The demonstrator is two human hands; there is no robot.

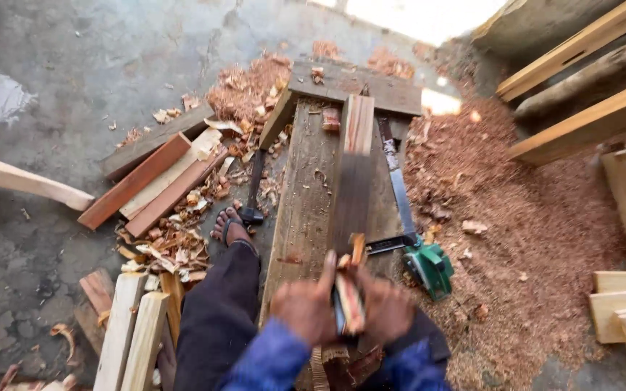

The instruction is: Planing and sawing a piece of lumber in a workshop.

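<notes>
Both hands at it: left hand (304,308) and right hand (385,310) clamped tight around what looks like a hand plane (348,297), riding the dark board (351,203) on the workbench (302,210). Mid-stroke planing; next push wants steady, level pressure.

Grey concrete floor (74,65), damp patch far left. Reddish sawdust heap (537,217) on right. Timber planks (588,80) stacked upper right. Bright daylight (429,14) from top edge.
</notes>
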